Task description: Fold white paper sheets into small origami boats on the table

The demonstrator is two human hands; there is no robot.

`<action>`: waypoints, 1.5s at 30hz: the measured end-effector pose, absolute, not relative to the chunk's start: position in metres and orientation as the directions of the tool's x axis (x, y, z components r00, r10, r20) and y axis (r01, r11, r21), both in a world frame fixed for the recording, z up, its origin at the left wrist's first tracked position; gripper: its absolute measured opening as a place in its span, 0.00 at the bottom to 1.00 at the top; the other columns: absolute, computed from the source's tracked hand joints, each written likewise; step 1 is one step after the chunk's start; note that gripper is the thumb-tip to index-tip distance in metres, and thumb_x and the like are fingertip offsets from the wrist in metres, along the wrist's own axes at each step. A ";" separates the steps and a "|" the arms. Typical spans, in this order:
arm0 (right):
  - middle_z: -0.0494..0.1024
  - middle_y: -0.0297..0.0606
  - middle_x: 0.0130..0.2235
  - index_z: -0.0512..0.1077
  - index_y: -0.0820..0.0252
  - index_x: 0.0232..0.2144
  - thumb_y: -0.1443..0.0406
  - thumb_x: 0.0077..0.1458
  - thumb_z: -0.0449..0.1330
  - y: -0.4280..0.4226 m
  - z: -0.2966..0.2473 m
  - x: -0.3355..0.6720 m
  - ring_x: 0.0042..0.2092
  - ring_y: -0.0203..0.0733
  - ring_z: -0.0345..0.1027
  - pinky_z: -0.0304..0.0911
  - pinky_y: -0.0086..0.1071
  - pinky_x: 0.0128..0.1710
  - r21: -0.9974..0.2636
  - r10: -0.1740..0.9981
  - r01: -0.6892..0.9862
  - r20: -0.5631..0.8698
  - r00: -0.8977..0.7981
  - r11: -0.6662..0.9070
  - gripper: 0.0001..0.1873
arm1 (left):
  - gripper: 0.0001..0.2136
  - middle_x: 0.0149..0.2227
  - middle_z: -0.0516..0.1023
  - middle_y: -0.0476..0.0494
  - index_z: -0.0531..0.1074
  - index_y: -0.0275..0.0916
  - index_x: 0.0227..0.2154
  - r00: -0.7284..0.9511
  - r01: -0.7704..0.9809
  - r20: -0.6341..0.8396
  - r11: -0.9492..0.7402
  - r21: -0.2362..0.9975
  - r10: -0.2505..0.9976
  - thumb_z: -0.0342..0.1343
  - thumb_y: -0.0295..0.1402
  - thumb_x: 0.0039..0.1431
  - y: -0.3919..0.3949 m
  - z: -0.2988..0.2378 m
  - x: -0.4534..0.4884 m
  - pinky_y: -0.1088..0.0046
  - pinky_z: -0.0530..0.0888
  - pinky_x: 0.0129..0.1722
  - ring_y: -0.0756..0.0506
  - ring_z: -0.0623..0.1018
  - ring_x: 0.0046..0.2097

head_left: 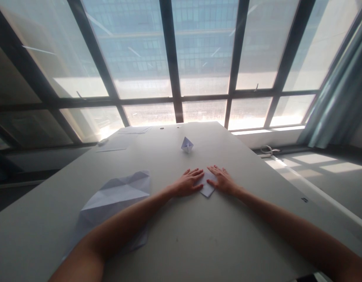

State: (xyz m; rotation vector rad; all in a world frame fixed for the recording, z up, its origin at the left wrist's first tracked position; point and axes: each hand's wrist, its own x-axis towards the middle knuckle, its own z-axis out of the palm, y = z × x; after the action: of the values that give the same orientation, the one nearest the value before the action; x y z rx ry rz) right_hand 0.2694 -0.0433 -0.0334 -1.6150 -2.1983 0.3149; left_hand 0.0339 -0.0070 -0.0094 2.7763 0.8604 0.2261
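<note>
A small folded white paper (pixel 207 189) lies flat on the grey table (pixel 181 235) in front of me. My left hand (pixel 188 181) rests flat on its left side, fingers stretched out. My right hand (pixel 222 180) presses its right side, fingers likewise extended. Both hands lie open on the paper, and most of it is hidden beneath them. A finished small folded paper figure (pixel 187 145) stands farther back on the table, apart from my hands.
A large creased sheet of white paper (pixel 116 196) lies to the left, partly under my left forearm. Flat sheets (pixel 114 145) lie at the far left of the table. Big windows (pixel 181 58) stand behind, a curtain (pixel 342 90) at the right.
</note>
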 end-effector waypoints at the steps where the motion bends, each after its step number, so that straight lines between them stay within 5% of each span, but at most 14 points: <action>1: 0.57 0.48 0.68 0.55 0.56 0.68 0.54 0.63 0.54 -0.042 -0.035 0.270 0.70 0.53 0.43 0.36 0.56 0.67 -0.401 0.958 0.874 0.189 -0.213 0.274 0.34 | 0.32 0.70 0.53 0.41 0.52 0.45 0.69 0.816 0.537 0.081 -0.803 0.259 0.572 0.46 0.51 0.67 -0.007 -0.010 0.034 0.52 0.46 0.68 0.37 0.53 0.70; 9: 0.61 0.50 0.66 0.60 0.62 0.65 0.64 0.65 0.46 -0.037 -0.042 0.277 0.68 0.51 0.49 0.43 0.51 0.67 -0.439 0.953 0.878 0.298 -0.058 0.191 0.27 | 0.31 0.70 0.52 0.41 0.53 0.45 0.68 0.815 0.539 0.080 -0.802 0.258 0.573 0.46 0.51 0.67 -0.006 -0.011 0.034 0.52 0.46 0.68 0.38 0.52 0.70; 14: 0.56 0.45 0.69 0.54 0.60 0.68 0.56 0.64 0.52 -0.049 -0.028 0.271 0.70 0.48 0.45 0.41 0.47 0.68 -0.412 0.855 0.753 0.319 -0.408 0.513 0.34 | 0.31 0.70 0.52 0.42 0.50 0.46 0.69 0.806 0.549 0.074 -0.789 0.276 0.587 0.44 0.51 0.68 -0.007 -0.009 0.035 0.51 0.45 0.68 0.38 0.51 0.71; 18: 0.55 0.44 0.69 0.50 0.56 0.70 0.50 0.62 0.54 -0.053 -0.023 0.269 0.70 0.50 0.45 0.37 0.51 0.68 -0.415 0.829 0.723 0.187 -0.527 0.552 0.39 | 0.27 0.70 0.53 0.44 0.52 0.48 0.69 0.796 0.556 0.073 -0.773 0.306 0.601 0.43 0.46 0.70 -0.005 -0.009 0.035 0.50 0.47 0.68 0.39 0.52 0.70; 33: 0.58 0.44 0.68 0.56 0.56 0.67 0.57 0.63 0.53 -0.050 -0.022 0.268 0.70 0.49 0.46 0.35 0.53 0.68 -0.400 0.882 0.788 0.170 -0.439 0.469 0.32 | 0.19 0.57 0.75 0.39 0.73 0.37 0.56 0.609 0.516 0.413 -0.734 0.442 0.677 0.45 0.31 0.66 0.008 -0.020 0.032 0.59 0.66 0.62 0.41 0.73 0.59; 38: 0.60 0.42 0.67 0.59 0.53 0.66 0.60 0.63 0.51 -0.048 -0.026 0.267 0.69 0.48 0.47 0.36 0.54 0.67 -0.389 0.897 0.808 0.180 -0.404 0.442 0.29 | 0.19 0.61 0.70 0.40 0.72 0.41 0.57 0.824 0.311 0.320 -0.845 0.435 0.468 0.50 0.37 0.67 0.004 -0.015 0.034 0.60 0.64 0.64 0.41 0.69 0.63; 45: 0.62 0.47 0.66 0.64 0.55 0.63 0.63 0.65 0.48 -0.035 -0.040 0.282 0.68 0.53 0.49 0.37 0.58 0.67 -0.405 0.966 0.886 0.208 -0.151 0.226 0.25 | 0.20 0.61 0.70 0.39 0.73 0.40 0.57 0.825 0.352 0.269 -0.824 0.444 0.498 0.51 0.41 0.67 0.007 -0.016 0.033 0.60 0.63 0.65 0.40 0.68 0.64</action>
State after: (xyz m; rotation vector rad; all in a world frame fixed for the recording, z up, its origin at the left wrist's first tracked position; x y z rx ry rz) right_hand 0.2817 -0.0354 -0.0397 -1.7061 -2.0881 0.2589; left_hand 0.0331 0.0071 -0.0163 2.6283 0.6377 0.5342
